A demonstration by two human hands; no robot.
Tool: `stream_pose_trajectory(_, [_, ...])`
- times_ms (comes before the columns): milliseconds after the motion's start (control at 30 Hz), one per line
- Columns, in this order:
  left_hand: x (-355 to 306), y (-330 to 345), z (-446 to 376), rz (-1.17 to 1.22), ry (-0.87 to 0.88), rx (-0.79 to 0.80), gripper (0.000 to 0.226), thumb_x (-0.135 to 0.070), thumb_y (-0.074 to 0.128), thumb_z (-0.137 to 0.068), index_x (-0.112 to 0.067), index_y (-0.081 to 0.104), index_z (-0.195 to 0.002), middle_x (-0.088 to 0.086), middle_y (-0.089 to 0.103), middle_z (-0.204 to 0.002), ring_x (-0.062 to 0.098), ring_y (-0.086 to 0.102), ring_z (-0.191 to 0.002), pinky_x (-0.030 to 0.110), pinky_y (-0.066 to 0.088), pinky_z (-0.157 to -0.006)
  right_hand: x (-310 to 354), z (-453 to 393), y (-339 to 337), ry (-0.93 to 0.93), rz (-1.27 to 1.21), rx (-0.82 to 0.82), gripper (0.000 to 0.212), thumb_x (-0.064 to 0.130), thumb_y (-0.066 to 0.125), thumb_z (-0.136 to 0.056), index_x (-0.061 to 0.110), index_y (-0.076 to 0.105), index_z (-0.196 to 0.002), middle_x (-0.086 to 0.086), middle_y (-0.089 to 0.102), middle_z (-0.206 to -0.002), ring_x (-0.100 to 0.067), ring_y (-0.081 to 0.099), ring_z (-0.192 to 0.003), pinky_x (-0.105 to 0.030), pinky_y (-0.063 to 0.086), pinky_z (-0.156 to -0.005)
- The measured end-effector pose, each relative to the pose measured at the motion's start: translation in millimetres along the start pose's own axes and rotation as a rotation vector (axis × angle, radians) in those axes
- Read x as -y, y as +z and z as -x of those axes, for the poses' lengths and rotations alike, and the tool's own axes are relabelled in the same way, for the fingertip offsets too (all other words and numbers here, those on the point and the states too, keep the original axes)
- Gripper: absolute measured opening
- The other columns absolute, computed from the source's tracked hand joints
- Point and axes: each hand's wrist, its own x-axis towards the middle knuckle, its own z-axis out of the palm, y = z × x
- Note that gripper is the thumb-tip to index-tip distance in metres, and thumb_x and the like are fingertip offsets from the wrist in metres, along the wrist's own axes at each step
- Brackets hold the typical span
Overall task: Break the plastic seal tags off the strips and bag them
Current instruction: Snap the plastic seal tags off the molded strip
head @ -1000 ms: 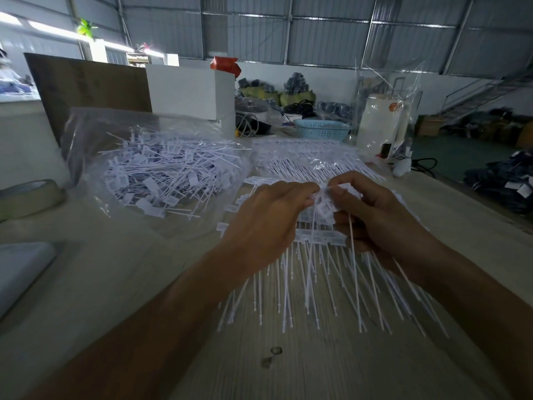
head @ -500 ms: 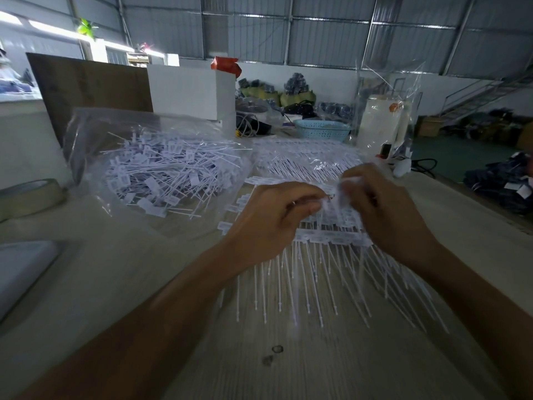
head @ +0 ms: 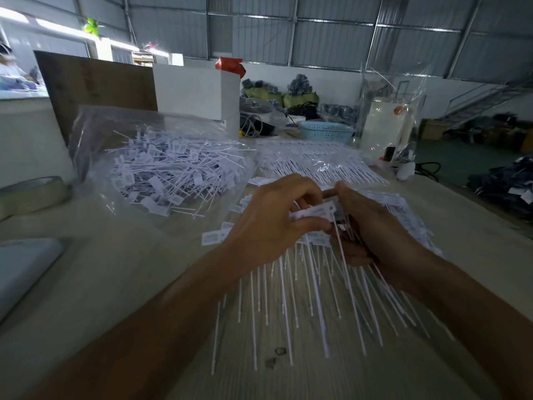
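Wooden table [head: 121,284], hands [head: 331,223] regripping seal tags [head: 314,211]

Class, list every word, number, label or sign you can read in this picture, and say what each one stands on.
No text can be read.
Seal tags held between the left hand and right hand: grey print on the flags, too blurred to read.
Loose tags in the clear bag: printed marks, too small to read.
White container at the back: an orange-red sticker, illegible.
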Motion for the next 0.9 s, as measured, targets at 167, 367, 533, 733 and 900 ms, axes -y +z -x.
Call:
stream_pose_trajectory(167, [-2.7,-1.3,0.2,0.009,0.024,0.033,0.033,-0.025,0.088,-0.071,-0.011,0.068,-0.094,-0.004,0.068,-0.089,0.008,0.063,-0.082,0.027,0.053,-0.072,0.8,2.3,-1.6,-0.050,0.136,0.008,0.027,0.040,0.062,-0.095,0.015,0.063,-0.103,-0.013,0.041,-0.068,-0.017,0.030,-0.047,-0.021,0.024,-0.043])
stream_pose_trajectory(367, [1.5,-11.4,-2.1,-0.098,-0.052,0.121,0.037,-0.028,0.080,-0.081,-0.019,0.066,-0.114,-0.011,0.066,-0.105,-0.001,0.056,-0.093,0.006,0.040,-0.080,8.8,0.4,-13.5,-0.014,-0.040,-0.114,0.011,0.029,0.060,-0.097,0.022,0.060,-0.088,0.002,0.043,-0.060,-0.009,0.033,-0.043,-0.016,0.023,-0.039])
stream_pose_trajectory(533, [1.0,-9.8,2.9,-0.314,0.067,0.148,0.022,-0.015,0.062,-0.095,-0.010,0.069,-0.115,0.004,0.072,-0.102,0.020,0.058,-0.093,0.019,0.029,-0.070,0.9,2.1,-4.7,-0.079,-0.005,-0.014,0.016,0.031,0.057,-0.099,0.016,0.059,-0.093,0.002,0.044,-0.060,-0.011,0.031,-0.047,-0.018,0.025,-0.040])
stream_pose_trajectory(733, [7.9,-6.0,3.0,-0.106,0.014,0.279,0.022,-0.016,0.057,-0.099,-0.005,0.076,-0.094,0.006,0.075,-0.089,0.016,0.069,-0.077,0.032,0.050,-0.077,6.9,3.0,-10.2,-0.542,0.706,-0.084,0.007,0.026,0.054,-0.101,0.020,0.057,-0.100,0.009,0.061,-0.081,-0.005,0.053,-0.058,-0.014,0.038,-0.053])
stream_pose_trajectory(900, [9.0,-1.7,3.4,-0.093,-0.067,0.131,0.024,-0.030,0.072,-0.085,-0.018,0.074,-0.105,-0.008,0.073,-0.088,-0.002,0.062,-0.078,0.012,0.043,-0.073,15.9,1.5,-25.4,-0.425,0.576,-0.318,0.010,0.027,0.054,-0.100,0.019,0.058,-0.096,0.000,0.061,-0.074,-0.012,0.052,-0.055,-0.023,0.044,-0.049])
